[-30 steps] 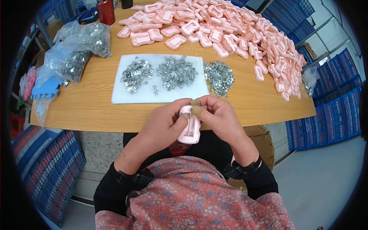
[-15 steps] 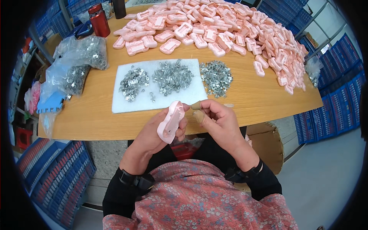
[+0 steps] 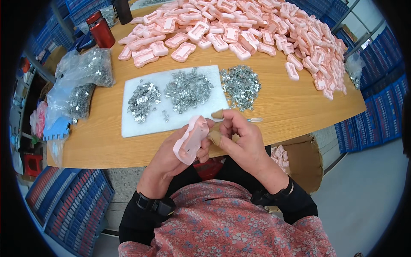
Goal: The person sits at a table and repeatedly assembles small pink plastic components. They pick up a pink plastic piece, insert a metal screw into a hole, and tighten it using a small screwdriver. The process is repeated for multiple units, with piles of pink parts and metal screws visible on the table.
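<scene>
My left hand [image 3: 165, 156] grips a pale pink plastic shell [image 3: 192, 139], held tilted with its hollow side partly toward me. Close to the shell's right edge is my right hand [image 3: 244, 137]; tan finger covers sit on its thumb and forefinger. Those two fingertips are apart, and I see nothing between them. Just beyond the hands lies a white foam sheet [image 3: 130, 126] bearing two heaps of small metal clips, a left heap [image 3: 143, 100] and a larger middle heap [image 3: 188, 90]. A third clip heap [image 3: 241, 88] rests on bare wood beside the sheet.
A big mound of pink shells [image 3: 257, 32] covers the far side of the wooden table [image 3: 295, 113]. Plastic bags of metal clips [image 3: 81, 96] and a red flask [image 3: 100, 32] stand left. Below the right edge is a cardboard box [image 3: 306, 165] holding pink pieces. Blue crates [image 3: 70, 201] flank the table.
My right thumb and forefinger have spread apart, the thumb dropping toward the shell's edge. The left hand still holds the shell. The whole view has shifted slightly.
</scene>
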`<state>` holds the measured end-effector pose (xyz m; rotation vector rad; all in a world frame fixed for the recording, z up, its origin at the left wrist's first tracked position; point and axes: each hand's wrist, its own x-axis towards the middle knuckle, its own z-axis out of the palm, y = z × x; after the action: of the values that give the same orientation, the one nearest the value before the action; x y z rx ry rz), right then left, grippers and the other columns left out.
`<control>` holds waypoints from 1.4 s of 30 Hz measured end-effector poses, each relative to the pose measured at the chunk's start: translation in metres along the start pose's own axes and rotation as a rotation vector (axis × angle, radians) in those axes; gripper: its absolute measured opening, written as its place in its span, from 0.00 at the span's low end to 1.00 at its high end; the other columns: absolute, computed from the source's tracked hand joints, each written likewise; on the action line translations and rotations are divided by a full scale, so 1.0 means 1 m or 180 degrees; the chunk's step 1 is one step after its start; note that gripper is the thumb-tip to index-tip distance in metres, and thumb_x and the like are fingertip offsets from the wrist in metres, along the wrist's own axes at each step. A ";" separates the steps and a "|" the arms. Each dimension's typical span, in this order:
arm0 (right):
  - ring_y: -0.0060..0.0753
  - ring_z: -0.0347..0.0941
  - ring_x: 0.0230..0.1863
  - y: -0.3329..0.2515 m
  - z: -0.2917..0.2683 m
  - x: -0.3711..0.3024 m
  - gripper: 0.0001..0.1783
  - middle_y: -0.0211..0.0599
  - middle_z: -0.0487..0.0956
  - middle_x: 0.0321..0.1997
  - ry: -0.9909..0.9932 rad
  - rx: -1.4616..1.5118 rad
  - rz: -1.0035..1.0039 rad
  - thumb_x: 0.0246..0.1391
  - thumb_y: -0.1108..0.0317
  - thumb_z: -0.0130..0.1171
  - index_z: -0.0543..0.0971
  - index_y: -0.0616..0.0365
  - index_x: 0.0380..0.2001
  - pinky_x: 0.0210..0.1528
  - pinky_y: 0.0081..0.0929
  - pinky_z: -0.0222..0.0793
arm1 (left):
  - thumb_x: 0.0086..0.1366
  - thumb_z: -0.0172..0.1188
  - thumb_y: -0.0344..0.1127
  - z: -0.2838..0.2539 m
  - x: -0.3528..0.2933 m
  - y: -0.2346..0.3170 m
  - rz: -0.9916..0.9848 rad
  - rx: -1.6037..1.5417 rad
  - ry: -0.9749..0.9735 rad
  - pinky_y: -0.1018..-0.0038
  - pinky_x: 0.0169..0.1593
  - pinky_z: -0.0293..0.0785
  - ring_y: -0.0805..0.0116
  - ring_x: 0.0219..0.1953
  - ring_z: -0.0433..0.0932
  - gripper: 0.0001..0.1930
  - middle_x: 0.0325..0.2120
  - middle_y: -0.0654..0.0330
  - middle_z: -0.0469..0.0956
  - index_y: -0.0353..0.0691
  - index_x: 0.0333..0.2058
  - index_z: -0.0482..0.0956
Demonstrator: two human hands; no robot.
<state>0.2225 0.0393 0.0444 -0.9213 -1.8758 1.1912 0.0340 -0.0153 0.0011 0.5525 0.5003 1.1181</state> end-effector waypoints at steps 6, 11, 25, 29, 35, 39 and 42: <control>0.12 0.66 0.26 0.008 -0.015 0.021 0.10 0.26 0.76 0.24 -0.0577 0.0099 0.0421 0.54 0.73 0.64 0.82 0.64 0.39 0.30 0.18 0.66 | 0.73 0.49 0.53 -0.002 0.004 0.006 -0.0339 -0.0004 -0.0320 0.74 0.33 0.66 0.69 0.28 0.68 0.22 0.31 0.59 0.71 0.43 0.55 0.69; 0.12 0.68 0.28 0.016 -0.018 0.032 0.10 0.26 0.78 0.27 -0.0687 0.0238 0.0575 0.57 0.71 0.64 0.83 0.63 0.41 0.33 0.17 0.67 | 0.74 0.47 0.50 -0.017 0.005 0.010 -0.0402 -0.0372 -0.0401 0.75 0.32 0.69 0.69 0.29 0.72 0.22 0.32 0.59 0.71 0.41 0.58 0.69; 0.38 0.75 0.30 -0.002 0.047 0.135 0.11 0.37 0.78 0.32 -0.1496 -0.1675 -0.0899 0.51 0.73 0.63 0.83 0.55 0.39 0.34 0.29 0.72 | 0.69 0.59 0.31 -0.042 -0.055 0.034 0.0055 -0.0763 0.0573 0.73 0.50 0.78 0.71 0.48 0.80 0.26 0.49 0.58 0.78 0.32 0.63 0.66; 0.45 0.75 0.37 0.010 0.087 0.152 0.10 0.37 0.78 0.33 -0.1671 -0.1963 -0.1494 0.48 0.72 0.63 0.82 0.53 0.36 0.39 0.38 0.72 | 0.68 0.58 0.30 -0.060 -0.069 0.027 0.0471 -0.0977 0.0464 0.62 0.52 0.80 0.63 0.50 0.80 0.21 0.48 0.54 0.78 0.39 0.58 0.69; 0.43 0.73 0.38 0.016 0.111 0.162 0.08 0.35 0.76 0.31 -0.1870 -0.2453 -0.1745 0.47 0.70 0.63 0.80 0.54 0.33 0.44 0.39 0.67 | 0.70 0.54 0.32 -0.044 -0.072 0.047 0.0451 -0.1258 0.0720 0.49 0.52 0.80 0.51 0.50 0.80 0.20 0.46 0.48 0.78 0.47 0.59 0.63; 0.42 0.72 0.38 0.010 0.097 0.162 0.08 0.36 0.74 0.30 -0.2001 -0.1993 -0.1503 0.46 0.70 0.63 0.78 0.54 0.32 0.43 0.37 0.65 | 0.71 0.53 0.33 -0.052 -0.072 0.049 0.0576 -0.0806 0.1081 0.52 0.50 0.82 0.55 0.47 0.81 0.20 0.44 0.48 0.78 0.42 0.59 0.63; 0.42 0.73 0.41 0.001 0.076 0.156 0.07 0.36 0.75 0.31 -0.2131 -0.1872 -0.1229 0.47 0.69 0.62 0.78 0.55 0.32 0.45 0.38 0.64 | 0.69 0.56 0.30 -0.048 -0.061 0.058 0.0694 -0.0468 0.1545 0.60 0.47 0.83 0.61 0.42 0.82 0.22 0.41 0.51 0.78 0.39 0.59 0.63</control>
<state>0.0814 0.1411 0.0500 -0.4036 -2.8789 0.7561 -0.0580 -0.0456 0.0076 0.2045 0.7814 1.4950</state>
